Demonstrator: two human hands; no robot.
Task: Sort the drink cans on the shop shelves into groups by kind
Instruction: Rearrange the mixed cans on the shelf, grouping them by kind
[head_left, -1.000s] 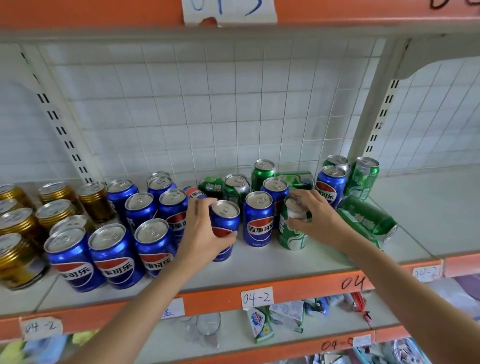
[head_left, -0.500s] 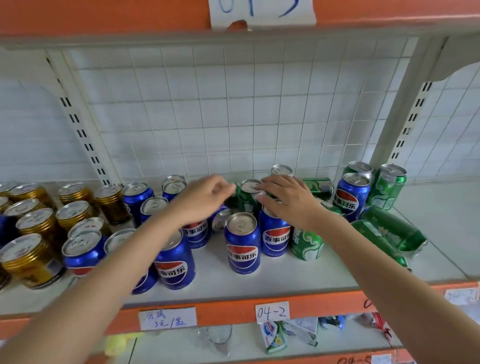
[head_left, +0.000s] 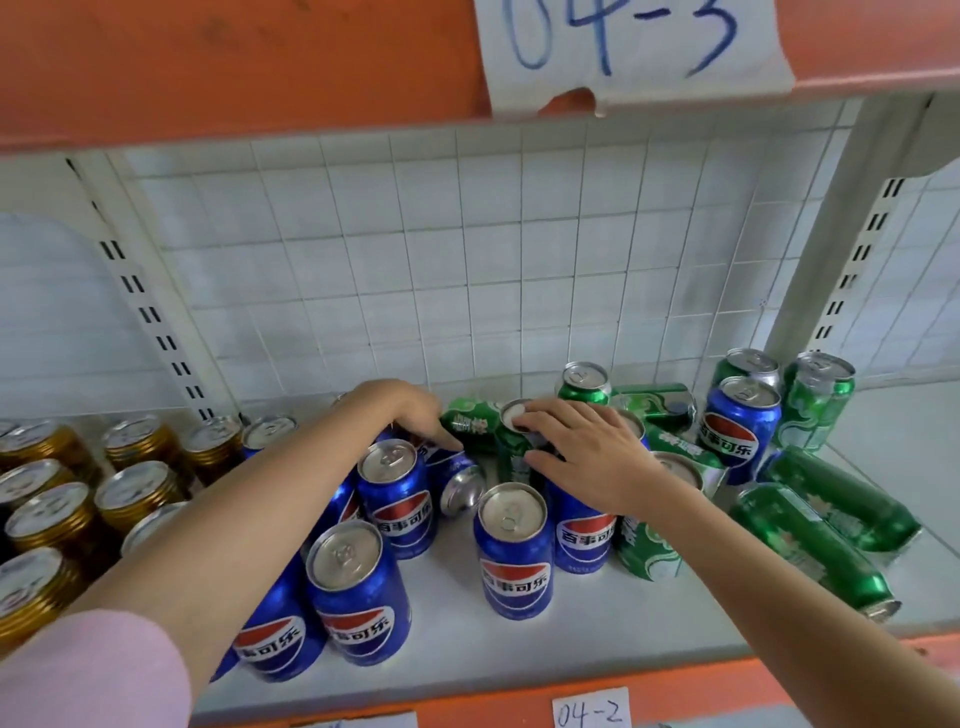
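This is a shop: metal shelving with orange front edges (head_left: 675, 691), slotted uprights (head_left: 156, 322) and a white wire-grid back panel (head_left: 467, 260). Handwritten paper tags read "04-3" (head_left: 623, 47) and "04-2" (head_left: 589, 712). Blue cola cans (head_left: 514, 551), green cans (head_left: 810, 545) and gold cans (head_left: 52, 519) crowd one shelf.

Head view: worn at head height, facing forward and down onto the shelf (head_left: 597, 623)
Range: close, within arm's reach of the shelf
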